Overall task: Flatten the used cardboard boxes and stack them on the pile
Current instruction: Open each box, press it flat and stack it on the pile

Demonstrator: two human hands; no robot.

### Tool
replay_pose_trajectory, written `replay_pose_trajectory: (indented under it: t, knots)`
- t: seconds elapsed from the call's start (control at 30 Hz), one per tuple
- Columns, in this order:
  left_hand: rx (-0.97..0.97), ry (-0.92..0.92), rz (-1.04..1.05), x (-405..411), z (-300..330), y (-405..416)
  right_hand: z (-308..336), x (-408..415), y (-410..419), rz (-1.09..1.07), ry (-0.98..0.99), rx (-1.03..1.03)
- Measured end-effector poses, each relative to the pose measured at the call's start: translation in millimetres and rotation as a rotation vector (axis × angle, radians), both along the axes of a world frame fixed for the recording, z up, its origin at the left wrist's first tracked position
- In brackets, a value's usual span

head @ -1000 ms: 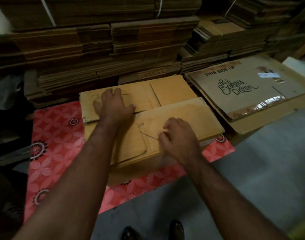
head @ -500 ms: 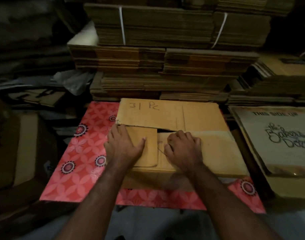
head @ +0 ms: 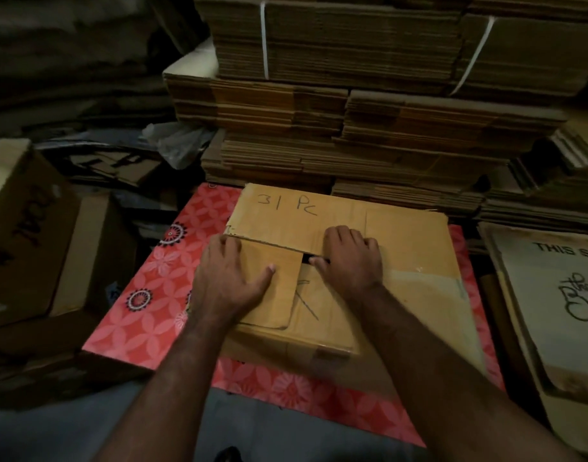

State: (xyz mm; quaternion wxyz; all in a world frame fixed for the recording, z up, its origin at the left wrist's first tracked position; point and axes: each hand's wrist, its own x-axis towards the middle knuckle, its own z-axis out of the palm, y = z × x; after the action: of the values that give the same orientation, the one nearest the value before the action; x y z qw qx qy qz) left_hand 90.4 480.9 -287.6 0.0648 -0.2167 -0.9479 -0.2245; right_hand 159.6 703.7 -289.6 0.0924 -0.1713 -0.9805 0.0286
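Your left hand (head: 231, 281) lies palm-down, fingers straight and a little spread, on the near-left flap of the flattened tan cardboard box marked "31 Pc" (head: 416, 248), which rests on a red flower-patterned sheet (head: 146, 305) in front of the tall pile of flattened brown cartons (head: 336, 121). Your right hand (head: 351, 261) presses on the middle seam, fingers close together and slightly bent over the far flap's edge. A printed flat carton (head: 552, 295) lies to the right.

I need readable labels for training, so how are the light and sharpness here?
Head view: dim, with dark corners; the "31 Pc" on the box under both hands reads clearly; the printed sheet at right is cut off; the stacks bow from the wide lens.
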Motion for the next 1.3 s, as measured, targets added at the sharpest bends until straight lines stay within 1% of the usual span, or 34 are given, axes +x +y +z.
replay_pose_trajectory:
  t: [0.07,0.17,0.27,0.5,0.6,0.67,0.73,0.8,0.87,0.93,1.03,1.13,1.3]
  knots:
    - [0.003,0.003,0.008,0,0,1,-4,-2,0,0.040,0.026,0.043]
    - [0.014,-0.001,0.023,2,1,2,-9,-1,0,0.075,0.128,0.089]
    - [-0.021,-0.004,0.035,3,4,3,-10,-1,0,0.051,0.205,0.060]
    - [-0.146,0.016,-0.025,11,11,4,-1,4,-1,0.011,0.246,-0.014]
    - [-0.258,-0.014,0.068,21,20,25,1,5,-1,0.005,0.205,-0.043]
    - [-0.380,-0.043,0.152,28,25,51,4,5,0,-0.003,0.197,-0.053]
    - [-0.510,-0.118,0.223,31,29,73,5,5,0,-0.003,0.168,-0.055]
    - [-0.593,-0.165,0.266,30,33,89,5,6,0,-0.002,0.149,-0.071]
    - [-0.679,-0.090,0.218,30,39,99,6,8,1,-0.004,0.161,-0.109]
    - [-0.751,0.000,0.112,35,44,106,7,10,2,-0.011,0.189,-0.132]
    - [-0.805,-0.002,0.067,41,57,109,8,11,2,-0.018,0.206,-0.146]
    - [-0.733,-0.039,0.068,36,76,105,10,10,3,-0.044,0.237,-0.128]
    - [-0.698,-0.064,-0.029,30,102,86,12,7,2,-0.113,0.264,-0.125]
